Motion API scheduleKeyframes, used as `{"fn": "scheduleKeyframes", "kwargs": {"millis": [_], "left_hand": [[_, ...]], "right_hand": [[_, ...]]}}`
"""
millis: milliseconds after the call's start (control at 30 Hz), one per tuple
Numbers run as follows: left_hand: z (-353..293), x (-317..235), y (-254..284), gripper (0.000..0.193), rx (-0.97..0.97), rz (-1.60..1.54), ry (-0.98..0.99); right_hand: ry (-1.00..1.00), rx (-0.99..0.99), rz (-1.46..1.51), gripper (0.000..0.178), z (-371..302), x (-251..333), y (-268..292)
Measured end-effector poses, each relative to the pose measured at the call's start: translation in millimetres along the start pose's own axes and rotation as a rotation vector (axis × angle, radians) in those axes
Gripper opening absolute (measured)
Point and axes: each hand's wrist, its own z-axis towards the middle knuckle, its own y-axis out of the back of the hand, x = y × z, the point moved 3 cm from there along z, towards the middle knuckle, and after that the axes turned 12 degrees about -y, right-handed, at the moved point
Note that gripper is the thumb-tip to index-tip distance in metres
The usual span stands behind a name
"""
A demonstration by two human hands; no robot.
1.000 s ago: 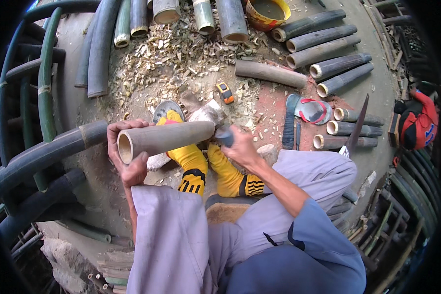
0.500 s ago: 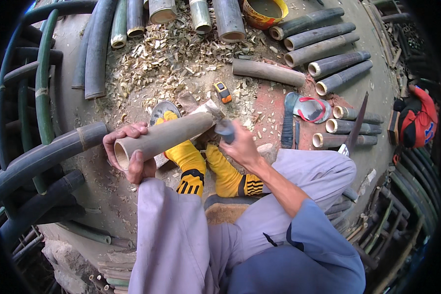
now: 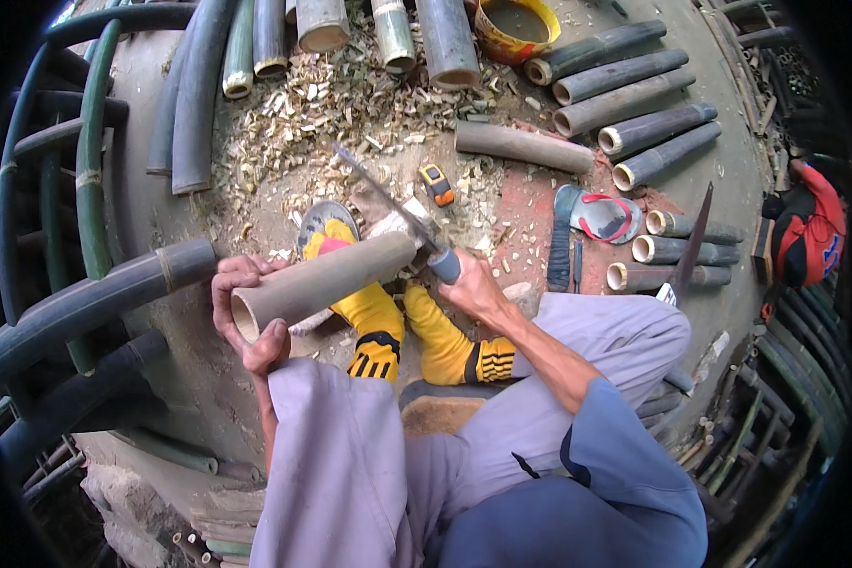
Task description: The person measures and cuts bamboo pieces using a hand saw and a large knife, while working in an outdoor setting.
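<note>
My left hand [image 3: 225,301] is wrapped round the near, open end of a pale bamboo tube [image 3: 327,282], thumb below and fingers over the top. The tube lies slanted, its far end against a pale wooden block [image 3: 388,223] between my feet. My right hand [image 3: 480,298] grips the blue-grey handle of a long-bladed knife [image 3: 388,199]. Its blade points up and left, passing just beyond the tube's far end. Whether the blade touches the tube, I cannot tell.
Wood chips [image 3: 303,123] cover the ground ahead. A tape measure [image 3: 436,186], a flip-flop [image 3: 604,216] and a loose bamboo tube [image 3: 521,148] lie nearby. A saw [image 3: 693,241] stands by my right knee. More cut tubes [image 3: 620,76] line the far right. Another person [image 3: 809,227] is at right.
The knife blade now shows clearly, pointing up and left, where before mostly the handle was seen. My right hand has turned and shifted slightly; the held tube has moved a little right and down.
</note>
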Motion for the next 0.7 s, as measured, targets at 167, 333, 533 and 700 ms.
{"fn": "scheduleKeyframes", "kwargs": {"millis": [167, 333, 533, 700], "left_hand": [[-2.8, -13.9, 10.8, 0.054, 0.029, 0.072, 0.168], [-8.0, -17.9, 9.8, 0.054, 0.027, 0.023, 0.172], [5.0, -26.5, -6.3, 0.049, 0.077, -0.028, 0.093], [1.0, -28.6, 5.2, 0.043, 0.249, 0.038, 0.088]], "right_hand": [[0.151, -0.082, 0.147, 0.029, -24.1, 48.9, 28.4], [0.395, -0.22, 0.261, 0.031, -35.9, 54.9, 24.1], [0.02, 0.017, 0.027, 0.034, -14.2, 17.7, 9.5], [0.366, -0.278, 0.274, 0.033, -45.8, 91.7, 48.9]]}}
